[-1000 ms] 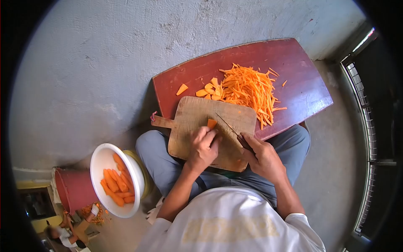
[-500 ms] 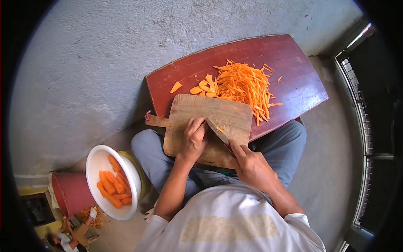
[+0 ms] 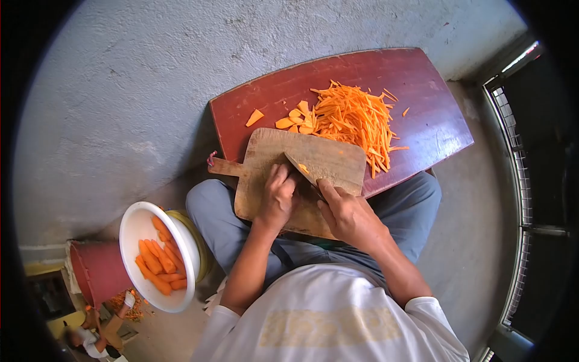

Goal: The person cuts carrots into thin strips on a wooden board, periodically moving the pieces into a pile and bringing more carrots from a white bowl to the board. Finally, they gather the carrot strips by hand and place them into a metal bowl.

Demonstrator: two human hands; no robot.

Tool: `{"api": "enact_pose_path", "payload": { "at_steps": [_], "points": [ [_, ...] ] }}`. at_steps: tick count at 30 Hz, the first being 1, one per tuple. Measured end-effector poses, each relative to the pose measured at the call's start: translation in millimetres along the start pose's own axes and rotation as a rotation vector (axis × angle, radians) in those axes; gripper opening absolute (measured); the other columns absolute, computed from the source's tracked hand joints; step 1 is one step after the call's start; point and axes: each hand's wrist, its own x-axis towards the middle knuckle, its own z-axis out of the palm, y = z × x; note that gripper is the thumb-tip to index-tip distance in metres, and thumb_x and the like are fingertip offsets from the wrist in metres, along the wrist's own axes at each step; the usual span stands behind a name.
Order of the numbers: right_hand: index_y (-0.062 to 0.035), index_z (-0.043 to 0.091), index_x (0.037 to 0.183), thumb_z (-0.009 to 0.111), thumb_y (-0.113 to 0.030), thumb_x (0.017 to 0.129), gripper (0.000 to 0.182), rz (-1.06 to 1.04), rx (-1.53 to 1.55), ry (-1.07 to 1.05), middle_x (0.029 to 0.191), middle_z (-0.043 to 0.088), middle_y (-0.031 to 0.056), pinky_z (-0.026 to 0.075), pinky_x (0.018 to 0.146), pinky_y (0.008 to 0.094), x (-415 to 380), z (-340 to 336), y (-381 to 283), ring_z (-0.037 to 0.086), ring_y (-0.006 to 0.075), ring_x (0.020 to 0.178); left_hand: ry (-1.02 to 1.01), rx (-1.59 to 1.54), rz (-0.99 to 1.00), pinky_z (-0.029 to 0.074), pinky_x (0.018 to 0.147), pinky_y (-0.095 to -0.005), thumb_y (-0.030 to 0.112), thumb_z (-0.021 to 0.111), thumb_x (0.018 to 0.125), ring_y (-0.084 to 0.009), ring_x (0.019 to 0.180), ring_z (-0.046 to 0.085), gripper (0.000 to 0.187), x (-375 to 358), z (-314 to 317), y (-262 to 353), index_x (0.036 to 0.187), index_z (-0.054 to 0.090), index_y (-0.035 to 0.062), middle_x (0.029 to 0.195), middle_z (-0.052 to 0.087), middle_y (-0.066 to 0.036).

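My right hand grips a knife by its handle. The blade slants up and left over the wooden cutting board, its tip near my left fingertips. A small orange carrot piece clings to the blade. My left hand rests on the board with its fingers curled down beside the blade; whatever lies under them is hidden. Beyond the board, a heap of carrot strips and several carrot slices lie on the red tabletop.
To the left stands a white basin holding several peeled carrots. A red bucket is behind it. Another person works at lower left near orange scraps. A rough wall borders the table's far side.
The knife and my right hand have shifted up and left across the board. My left hand has moved only slightly, its fingers still curled.
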Motion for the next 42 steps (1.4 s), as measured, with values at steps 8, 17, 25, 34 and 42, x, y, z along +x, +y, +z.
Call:
{"api": "enact_pose_path", "payload": {
  "at_steps": [8, 17, 25, 34, 42],
  "points": [
    [0.0041, 0.054, 0.151, 0.070, -0.014, 0.109, 0.048, -0.044, -0.012, 0.002, 0.106, 0.075, 0.0331, 0.060, 0.080, 0.0592, 10.4, 1.6, 3.8, 0.075, 0.0560, 0.094, 0.010, -0.014, 0.003, 0.057, 0.102, -0.0561, -0.012, 0.070, 0.076, -0.0506, 0.110, 0.066, 0.049, -2.1, 0.5, -3.3, 0.124, 0.077, -0.0059, 0.120, 0.071, -0.026],
    [0.0023, 0.056, 0.150, 0.071, -0.013, 0.109, 0.047, -0.031, -0.052, -0.034, 0.107, 0.076, 0.0331, 0.060, 0.080, 0.0589, 2.1, 1.9, -7.2, 0.075, 0.0549, 0.093, 0.020, -0.017, -0.010, 0.057, 0.102, -0.0576, -0.011, 0.070, 0.076, -0.0524, 0.111, 0.065, 0.051, -5.2, -4.1, -1.7, 0.126, 0.078, -0.0039, 0.126, 0.072, -0.026],
    [0.0024, 0.058, 0.148, 0.071, -0.015, 0.108, 0.046, 0.011, -0.032, -0.057, 0.108, 0.076, 0.0322, 0.061, 0.080, 0.0589, 1.9, -0.9, -8.6, 0.075, 0.0549, 0.093, 0.028, 0.026, 0.030, 0.058, 0.101, -0.0568, -0.010, 0.070, 0.078, -0.0503, 0.112, 0.067, 0.050, -4.5, -8.4, 0.6, 0.127, 0.078, -0.0036, 0.125, 0.073, -0.025],
    [0.0017, 0.058, 0.147, 0.071, -0.013, 0.108, 0.044, -0.021, 0.023, -0.015, 0.111, 0.075, 0.0353, 0.061, 0.084, 0.0594, 1.1, -3.2, -6.3, 0.075, 0.0555, 0.099, 0.021, 0.057, -0.024, 0.057, 0.100, -0.0545, -0.012, 0.070, 0.076, -0.0476, 0.107, 0.066, 0.051, -10.6, -3.6, -3.1, 0.125, 0.079, -0.0036, 0.119, 0.073, -0.024],
    [0.0033, 0.058, 0.148, 0.071, -0.013, 0.107, 0.046, -0.007, 0.024, -0.037, 0.107, 0.076, 0.0350, 0.060, 0.085, 0.0592, 7.2, 2.4, -6.5, 0.074, 0.0559, 0.099, 0.030, 0.013, -0.043, 0.058, 0.100, -0.0534, -0.011, 0.070, 0.077, -0.0480, 0.113, 0.066, 0.051, -13.2, -5.8, -3.6, 0.127, 0.078, -0.0027, 0.121, 0.073, -0.023]
  ]
}}
